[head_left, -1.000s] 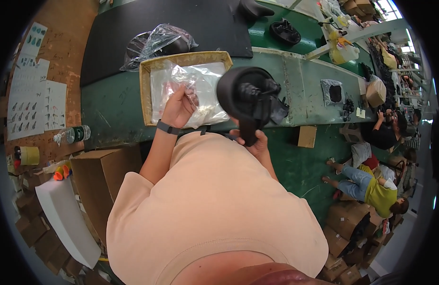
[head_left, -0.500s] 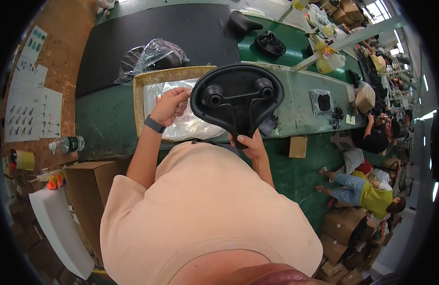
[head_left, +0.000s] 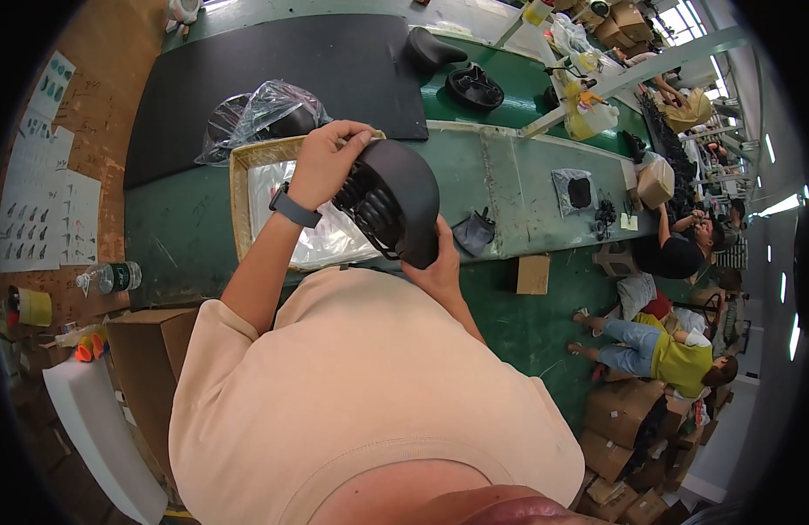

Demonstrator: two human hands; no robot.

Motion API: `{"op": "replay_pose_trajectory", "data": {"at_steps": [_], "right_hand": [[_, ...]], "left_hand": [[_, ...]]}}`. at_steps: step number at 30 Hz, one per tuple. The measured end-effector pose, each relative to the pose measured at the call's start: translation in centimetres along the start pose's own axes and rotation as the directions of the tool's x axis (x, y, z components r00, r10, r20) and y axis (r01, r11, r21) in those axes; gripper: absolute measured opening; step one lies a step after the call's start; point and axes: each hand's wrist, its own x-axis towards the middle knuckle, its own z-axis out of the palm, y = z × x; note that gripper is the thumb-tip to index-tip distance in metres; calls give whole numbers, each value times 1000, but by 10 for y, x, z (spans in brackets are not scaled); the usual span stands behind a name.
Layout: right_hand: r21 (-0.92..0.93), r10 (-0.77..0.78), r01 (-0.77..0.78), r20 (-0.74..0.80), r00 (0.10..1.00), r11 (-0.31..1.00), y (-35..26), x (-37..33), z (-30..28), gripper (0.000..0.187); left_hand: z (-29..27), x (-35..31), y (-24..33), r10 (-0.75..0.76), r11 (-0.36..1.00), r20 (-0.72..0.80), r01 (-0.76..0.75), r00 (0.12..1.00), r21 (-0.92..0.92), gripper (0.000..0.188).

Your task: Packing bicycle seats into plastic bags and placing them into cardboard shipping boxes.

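A black bicycle saddle (head_left: 411,197) is tilted on its side between my hands, above the near edge of the bench. Its smooth cover faces right, and dark coils and rails show on its underside. My left hand (head_left: 329,162) grips the wide end at the top with bent fingers. Around the narrow lower end is my right hand (head_left: 439,265), its thumb on the cover; some of its fingers are hidden. Beneath my left forearm, a shallow yellowish box (head_left: 239,197) holds clear plastic bags (head_left: 286,238). Just beyond it lies a saddle in clear plastic wrap (head_left: 282,114).
On the green bench (head_left: 509,188) are a dark cloth-like piece (head_left: 474,233) and a bagged black part (head_left: 576,190). Two more saddles, one upturned (head_left: 474,87), lie farther back beside a black mat (head_left: 273,52). A bottle (head_left: 118,276) lies left. Several people are at right.
The saddle has turned from its underside facing me to its side, and has moved slightly left. My left hand has risen from the box and taken hold of its wide end.
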Motion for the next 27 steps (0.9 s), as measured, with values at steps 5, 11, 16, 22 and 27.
{"op": "replay_pose_trajectory", "data": {"at_steps": [5, 11, 16, 22, 27], "right_hand": [[36, -6, 7, -20, 1000, 999, 7, 0, 7, 104], [274, -18, 30, -45, 999, 961, 6, -1, 12, 113], [284, -56, 70, -55, 997, 956, 15, -2, 15, 111], [262, -38, 36, 3, 999, 964, 8, -2, 17, 103], [285, 66, -53, -35, 997, 957, -3, 4, 19, 97]], "left_hand": [[7, -6, 30, 194, 978, -64, -189, 979, 87, 20], [-3, -24, 64, 358, 875, -80, -304, 930, 378, 19], [-4, -41, 62, 351, 838, -147, -241, 925, 490, 19], [-6, -55, 76, -21, 964, -89, -3, 996, -264, 24], [3, -69, 91, 83, 984, -45, -89, 996, -157, 27]]}}
